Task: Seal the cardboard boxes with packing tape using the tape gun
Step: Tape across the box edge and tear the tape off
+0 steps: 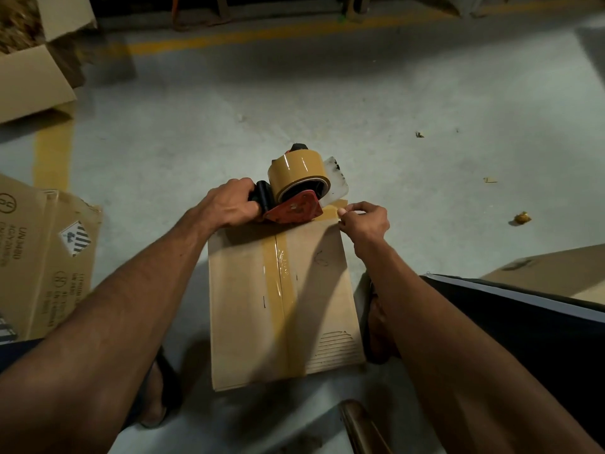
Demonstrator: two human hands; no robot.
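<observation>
A small closed cardboard box sits on the floor between my feet, with a strip of brown tape running down its centre seam. My left hand grips the black handle of a red tape gun at the box's far edge. The gun carries a roll of brown tape. My right hand pinches the loose end of tape that sticks out past the gun at the box's far right corner.
Printed flattened cartons lie at the left. An open box stands at the far left. Another carton is at the right behind my knee. Small scraps dot the grey concrete floor, which has yellow lines.
</observation>
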